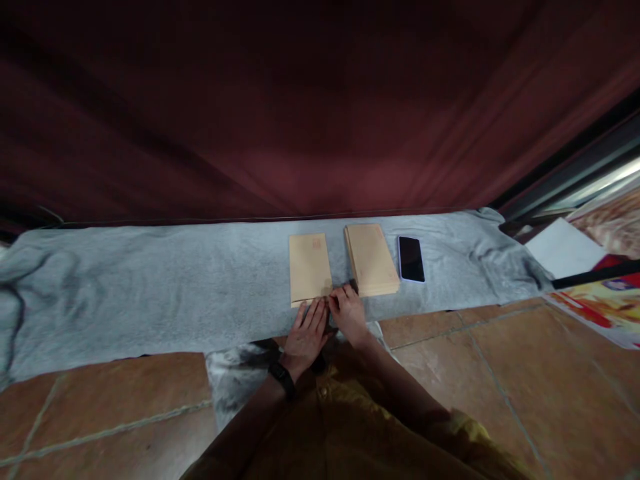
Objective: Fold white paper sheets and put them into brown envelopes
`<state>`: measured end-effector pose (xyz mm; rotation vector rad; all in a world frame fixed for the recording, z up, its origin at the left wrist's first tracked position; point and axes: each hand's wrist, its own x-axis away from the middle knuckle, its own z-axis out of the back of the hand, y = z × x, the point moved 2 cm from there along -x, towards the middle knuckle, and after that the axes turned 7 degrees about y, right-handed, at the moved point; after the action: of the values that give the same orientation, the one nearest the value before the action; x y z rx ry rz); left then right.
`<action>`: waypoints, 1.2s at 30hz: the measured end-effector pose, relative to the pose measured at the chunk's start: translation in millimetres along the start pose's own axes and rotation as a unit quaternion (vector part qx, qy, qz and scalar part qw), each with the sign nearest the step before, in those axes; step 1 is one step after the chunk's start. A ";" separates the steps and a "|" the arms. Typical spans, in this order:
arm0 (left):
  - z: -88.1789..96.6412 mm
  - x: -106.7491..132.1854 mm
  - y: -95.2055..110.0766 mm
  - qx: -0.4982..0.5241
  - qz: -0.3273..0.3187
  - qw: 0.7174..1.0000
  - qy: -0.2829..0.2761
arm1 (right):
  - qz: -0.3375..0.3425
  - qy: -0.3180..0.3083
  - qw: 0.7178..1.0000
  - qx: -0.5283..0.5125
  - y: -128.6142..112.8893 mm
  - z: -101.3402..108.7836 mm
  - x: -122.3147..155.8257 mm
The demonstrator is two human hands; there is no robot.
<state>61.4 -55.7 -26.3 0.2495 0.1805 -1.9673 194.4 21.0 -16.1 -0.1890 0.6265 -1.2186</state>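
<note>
A brown paper envelope (309,267) lies flat in front of me, with a small printed mark near its upper right corner. My left hand (306,333), with a dark band on its wrist, rests with fingers stretched out on the near edge of this envelope. At the near right corner my right hand (347,313) has its fingers bent together in a pinch on the envelope's edge. The fingertips partly hide that edge. Just right of it sits a stack of similar brown envelopes (371,257). A small dark object (354,287) shows between the right hand and the stack.
A phone (411,259) with a dark screen lies right of the stack. Everything rests on a long grey cloth (150,280). Behind it hangs a dark red curtain-like fabric (300,167). Tiled floor (450,360) shows below, and a white sheet (565,248) lies far right.
</note>
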 end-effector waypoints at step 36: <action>-10.3 5.1 -7.7 0.010 0.029 1.000 0.003 | 0.130 -0.062 0.986 -0.088 -18.5 8.6 32.5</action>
<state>53.3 -54.6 -37.4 0.2702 0.1567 -1.9112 190.5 -16.9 -11.8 -0.3197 0.6290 -0.8939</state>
